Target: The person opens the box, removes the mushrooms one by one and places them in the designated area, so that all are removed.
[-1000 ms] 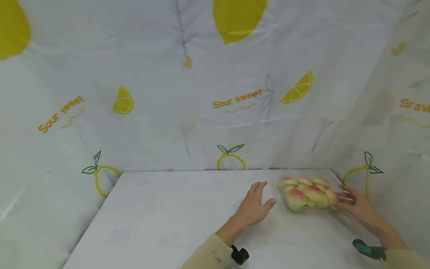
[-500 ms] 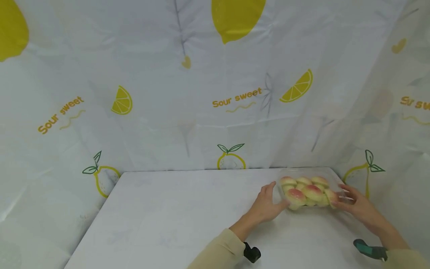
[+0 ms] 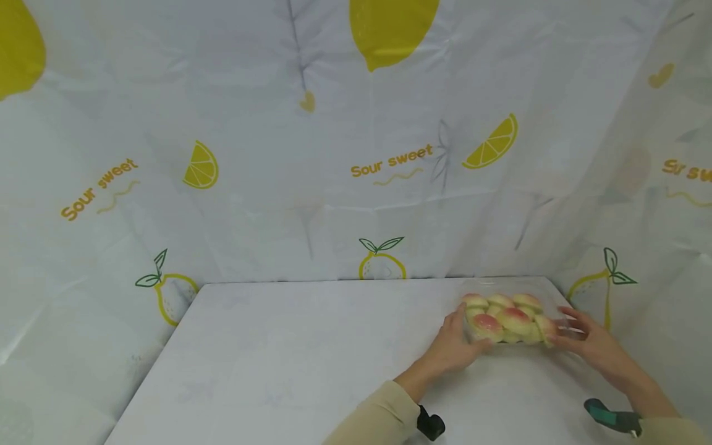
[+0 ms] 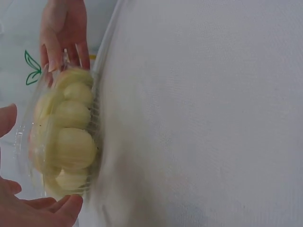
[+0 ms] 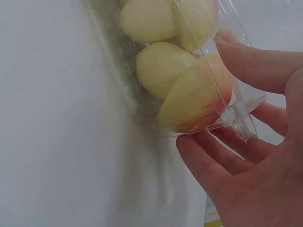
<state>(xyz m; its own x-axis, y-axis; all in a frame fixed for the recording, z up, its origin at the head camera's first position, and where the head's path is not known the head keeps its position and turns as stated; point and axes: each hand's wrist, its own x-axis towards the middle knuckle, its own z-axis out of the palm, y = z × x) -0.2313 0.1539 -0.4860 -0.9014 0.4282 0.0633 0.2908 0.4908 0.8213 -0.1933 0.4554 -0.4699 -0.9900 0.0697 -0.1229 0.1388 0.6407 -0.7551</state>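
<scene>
Backdrop: I see a white sheet (image 3: 267, 216) printed with lemons and the words "Sour sweet", hung behind and around the tabletop (image 3: 278, 358).
Box: clear plastic, at the far right corner of the tabletop from where I look, between the two hands. It seems to rest on the surface, though I can't confirm full contact underneath the box (image 3: 547, 296).
Fruit: peach-like fruit (image 3: 514, 320), pale yellow-green with red blushes, piled inside the box; the plastic cover looks to be down over it.
Right hand: this one (image 3: 601, 349) holds the box's right end, thumb against the clear side, fingers at the lower edge.
Left hand: spread wide around the left end, fingertips at the plastic, thumb apart from it in my left wrist view; I wouldn't call the left hand (image 3: 453, 346) a firm hold.
Sleeves: beige, with a black piece (image 3: 431, 424) by the left cuff and a teal-and-black one (image 3: 612, 417) by the right.
Progress: I judge the reach done on both sides and the right grip made; a matching left grip is not yet settled.
</scene>
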